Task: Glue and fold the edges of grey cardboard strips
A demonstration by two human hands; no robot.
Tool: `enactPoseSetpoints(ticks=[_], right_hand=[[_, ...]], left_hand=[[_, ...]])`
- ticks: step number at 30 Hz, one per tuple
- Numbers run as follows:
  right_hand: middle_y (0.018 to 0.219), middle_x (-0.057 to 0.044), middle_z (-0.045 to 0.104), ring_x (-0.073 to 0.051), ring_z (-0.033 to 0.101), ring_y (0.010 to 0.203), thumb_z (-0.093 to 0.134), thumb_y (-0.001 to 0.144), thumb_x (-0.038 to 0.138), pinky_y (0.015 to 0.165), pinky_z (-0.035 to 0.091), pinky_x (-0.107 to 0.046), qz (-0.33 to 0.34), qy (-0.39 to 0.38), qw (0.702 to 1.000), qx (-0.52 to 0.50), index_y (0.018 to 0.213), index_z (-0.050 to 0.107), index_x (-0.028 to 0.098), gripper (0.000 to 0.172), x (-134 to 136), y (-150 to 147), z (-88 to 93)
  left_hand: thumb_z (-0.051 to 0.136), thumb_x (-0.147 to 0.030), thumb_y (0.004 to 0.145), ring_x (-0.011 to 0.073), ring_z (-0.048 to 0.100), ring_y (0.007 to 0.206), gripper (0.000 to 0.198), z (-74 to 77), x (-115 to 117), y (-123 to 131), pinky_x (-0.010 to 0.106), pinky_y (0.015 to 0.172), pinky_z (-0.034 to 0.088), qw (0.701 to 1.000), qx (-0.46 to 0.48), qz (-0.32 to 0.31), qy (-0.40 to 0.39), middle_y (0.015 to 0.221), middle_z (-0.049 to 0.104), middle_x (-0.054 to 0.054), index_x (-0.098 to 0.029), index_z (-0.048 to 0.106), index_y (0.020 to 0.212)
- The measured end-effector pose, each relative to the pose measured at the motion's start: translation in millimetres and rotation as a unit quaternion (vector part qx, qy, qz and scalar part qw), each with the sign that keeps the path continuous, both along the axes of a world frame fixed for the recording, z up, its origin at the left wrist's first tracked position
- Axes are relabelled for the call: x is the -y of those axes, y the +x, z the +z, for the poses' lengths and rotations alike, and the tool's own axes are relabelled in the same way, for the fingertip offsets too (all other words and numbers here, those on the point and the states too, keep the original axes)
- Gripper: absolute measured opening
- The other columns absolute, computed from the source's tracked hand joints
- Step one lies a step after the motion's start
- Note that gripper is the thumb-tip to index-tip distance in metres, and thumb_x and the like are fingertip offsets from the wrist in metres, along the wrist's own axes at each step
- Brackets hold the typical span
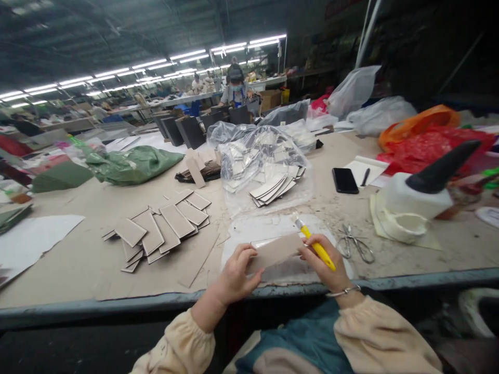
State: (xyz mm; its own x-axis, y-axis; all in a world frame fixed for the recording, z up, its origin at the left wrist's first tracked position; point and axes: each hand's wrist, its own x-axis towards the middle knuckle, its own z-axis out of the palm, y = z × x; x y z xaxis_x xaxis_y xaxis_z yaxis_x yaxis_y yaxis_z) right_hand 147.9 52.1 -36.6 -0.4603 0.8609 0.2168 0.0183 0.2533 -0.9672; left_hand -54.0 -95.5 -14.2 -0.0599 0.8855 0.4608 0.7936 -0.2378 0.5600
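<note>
In the head view, a left hand is clasping one end of a flat, beige rectangular board, its long axis stretching toward a right hand, which is touching the board's opposite end while gripping a slim yellow-handled brush.

Hands partly hide card; white sheet cut by left edge.
</note>
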Motion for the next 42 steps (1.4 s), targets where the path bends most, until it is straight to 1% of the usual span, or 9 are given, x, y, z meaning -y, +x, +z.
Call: enactPoseSetpoints(ticks=[3,5,8,10,14,18,26,33,42], right_hand=[[0.062,0.004,0.062,-0.015,0.062,0.053,0.068,0.075,0.039,0.050,0.051,-0.025,-0.053,-0.008,0.998,0.017,0.077,0.050,0.023,0.024,-3.4,3.3,2.2],[0.061,0.004,0.061,-0.015,0.063,0.053,0.069,0.073,0.040,0.049,0.050,-0.023,-0.100,-0.012,0.995,0.020,0.075,0.050,0.022,0.026,-8.2,5.5,1.8],[0.062,0.003,0.063,-0.016,0.065,0.054,0.069,0.072,0.042,0.049,0.049,-0.023,-0.164,-0.020,0.985,0.039,0.076,0.051,0.022,0.028,-16.7,8.1,-1.6],[0.060,0.003,0.064,-0.018,0.066,0.054,0.069,0.071,0.044,0.048,0.049,-0.023,-0.183,-0.027,0.981,0.052,0.077,0.051,0.022,0.029,-21.0,8.9,-4.7],[0.057,0.003,0.063,-0.019,0.066,0.054,0.069,0.070,0.044,0.048,0.050,-0.024,-0.174,-0.033,0.981,0.075,0.078,0.051,0.022,0.029,-22.6,7.3,-8.2],[0.057,0.003,0.064,-0.019,0.066,0.055,0.068,0.072,0.043,0.048,0.051,-0.025,-0.134,-0.039,0.987,0.084,0.078,0.051,0.023,0.027,-19.6,4.2,-8.8],[0.059,0.002,0.065,-0.021,0.067,0.054,0.066,0.073,0.043,0.046,0.052,-0.027,-0.112,-0.037,0.990,0.081,0.079,0.051,0.024,0.025,-19.6,-1.2,-15.8],[0.060,0.002,0.066,-0.021,0.067,0.056,0.064,0.074,0.044,0.049,0.051,-0.028,-0.114,-0.001,0.983,0.142,0.080,0.052,0.024,0.024,-22.0,-1.5,-22.0],[0.055,0.003,0.064,-0.019,0.065,0.055,0.058,0.078,0.046,0.052,0.048,-0.028,-0.123,0.069,0.969,0.201,0.076,0.052,0.025,0.022,-18.3,-4.3,-13.3]], left_hand=[[0.062,-0.022,0.077,0.0236,0.051,0.107,0.042,-0.6,-14.0,1.7,0.041,0.093,0.046,1.000,-0.009,-0.024,0.015,0.112,0.053,0.014,-0.017,0.045,0.116],[0.061,-0.022,0.079,0.0243,0.050,0.111,0.044,-2.8,-16.3,-5.1,0.043,0.096,0.044,0.999,-0.014,0.005,0.040,0.116,0.053,0.015,-0.017,0.046,0.120],[0.053,-0.015,0.084,0.0208,0.055,0.102,0.029,-12.2,-11.9,-22.0,0.039,0.089,0.048,0.996,-0.011,0.064,0.060,0.106,0.058,0.011,-0.018,0.054,0.113],[0.050,-0.013,0.085,0.0183,0.057,0.093,0.023,-21.4,-7.1,-31.8,0.035,0.082,0.051,0.997,-0.023,0.058,0.050,0.097,0.061,0.009,-0.019,0.059,0.105],[0.048,-0.013,0.086,0.0184,0.058,0.090,0.025,-36.4,-2.5,-38.3,0.036,0.079,0.051,0.998,-0.062,-0.006,0.015,0.096,0.064,0.009,-0.020,0.062,0.105],[0.048,-0.012,0.086,0.0188,0.058,0.091,0.027,-42.4,-4.7,-36.3,0.038,0.081,0.052,0.996,-0.081,-0.037,0.006,0.097,0.065,0.009,-0.019,0.062,0.108],[0.050,-0.010,0.083,0.0184,0.059,0.091,0.028,-46.2,-4.6,-36.4,0.037,0.082,0.052,0.993,-0.109,-0.038,-0.008,0.097,0.067,0.008,-0.019,0.064,0.105],[0.052,-0.010,0.082,0.0178,0.060,0.089,0.024,-45.6,-4.5,-33.9,0.035,0.081,0.052,0.993,-0.113,-0.021,-0.002,0.096,0.067,0.007,-0.019,0.066,0.099],[0.054,-0.014,0.083,0.0180,0.062,0.092,0.020,-44.3,-4.3,-32.5,0.036,0.084,0.052,0.995,-0.095,-0.027,-0.002,0.092,0.069,0.007,-0.020,0.067,0.096]])
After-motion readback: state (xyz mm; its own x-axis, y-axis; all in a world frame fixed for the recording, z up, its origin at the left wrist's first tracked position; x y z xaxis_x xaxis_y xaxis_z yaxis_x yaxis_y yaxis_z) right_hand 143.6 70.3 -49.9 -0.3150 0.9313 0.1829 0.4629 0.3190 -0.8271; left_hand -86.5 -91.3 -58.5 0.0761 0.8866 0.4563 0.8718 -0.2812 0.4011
